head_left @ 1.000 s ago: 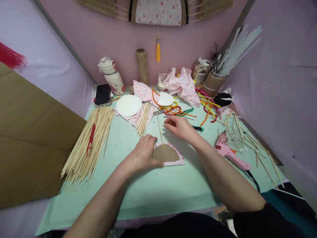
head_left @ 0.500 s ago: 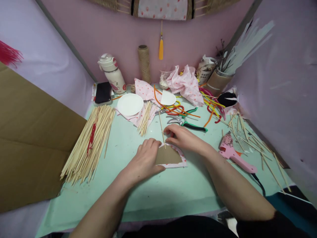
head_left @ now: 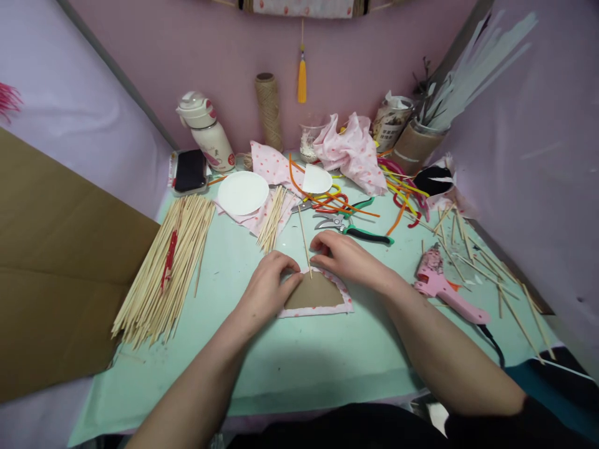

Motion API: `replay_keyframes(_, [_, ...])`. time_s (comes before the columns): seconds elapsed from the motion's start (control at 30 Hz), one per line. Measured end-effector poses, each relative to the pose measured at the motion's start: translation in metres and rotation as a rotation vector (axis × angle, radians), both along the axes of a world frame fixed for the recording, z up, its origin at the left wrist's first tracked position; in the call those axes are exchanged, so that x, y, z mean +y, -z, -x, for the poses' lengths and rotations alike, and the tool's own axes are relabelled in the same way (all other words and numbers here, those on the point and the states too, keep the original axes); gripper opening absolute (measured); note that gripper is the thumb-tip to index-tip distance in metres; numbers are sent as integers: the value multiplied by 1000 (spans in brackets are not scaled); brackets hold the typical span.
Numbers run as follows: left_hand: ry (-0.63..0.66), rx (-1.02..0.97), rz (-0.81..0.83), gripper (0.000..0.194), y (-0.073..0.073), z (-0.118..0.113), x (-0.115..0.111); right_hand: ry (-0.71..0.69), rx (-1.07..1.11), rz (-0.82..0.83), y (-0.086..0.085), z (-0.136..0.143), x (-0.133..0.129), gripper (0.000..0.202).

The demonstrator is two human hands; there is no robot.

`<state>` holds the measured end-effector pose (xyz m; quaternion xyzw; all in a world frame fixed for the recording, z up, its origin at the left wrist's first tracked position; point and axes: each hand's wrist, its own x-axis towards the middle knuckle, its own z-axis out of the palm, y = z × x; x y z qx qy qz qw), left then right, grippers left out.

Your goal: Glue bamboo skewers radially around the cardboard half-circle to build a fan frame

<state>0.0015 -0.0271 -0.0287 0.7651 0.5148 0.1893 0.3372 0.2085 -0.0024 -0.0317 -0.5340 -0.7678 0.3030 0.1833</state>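
Observation:
A half-round brown cardboard piece (head_left: pixel 321 293) lies on the table, its edge wrapped in pink-and-white dotted fabric. One thin wooden stick (head_left: pixel 304 240) has its lower end on the card's curved top and points away from me. My left hand (head_left: pixel 269 282) pinches the card's upper left edge between thumb and fingers. On the other side of the stick, my right hand (head_left: pixel 344 255) is closed, with curled fingertips at the curved edge. Just beyond it are green-handled pruning shears (head_left: pixel 360 234).
Left stands a bundle of wooden sticks (head_left: pixel 163 274) beside a large cardboard sheet (head_left: pixel 70 268). A pink glue gun (head_left: pixel 444 290) and scattered sticks lie right. Behind are a white disc (head_left: pixel 243 193), dotted fabric (head_left: pixel 350 153), a bottle (head_left: pixel 210 134) and a twine spool (head_left: pixel 268 112).
My left hand has drawn its thumb up from the card's bottom edge to the upper left edge, uncovering the lower left corner. My right hand has hardly moved. The view has shifted slightly.

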Motion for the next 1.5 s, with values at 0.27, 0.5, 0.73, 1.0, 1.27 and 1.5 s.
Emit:
replay_keyframes(0.27, [172, 195, 12, 10, -7, -17, 34, -2, -11, -38, 7, -1, 2, 7])
replay_keyframes(0.5, [242, 254, 27, 9, -10, -26, 44, -8, -23, -40, 6, -2, 2, 7])
replay_keyframes(0.73, [252, 247, 40, 8, -5, -26, 45, -3, -45, -25, 4, -1, 2, 9])
replay_keyframes(1.0, [231, 255, 50, 10, -6, -26, 43, -1, -40, -20, 3, 0, 1, 9])
replay_keyframes(1.27, [227, 262, 49, 11, -6, -27, 43, -1, -34, -21, 4, 0, 1, 10])
replay_keyframes(1.5, [220, 257, 59, 10, -7, -27, 42, 6, -44, -16, 3, 0, 1, 10])
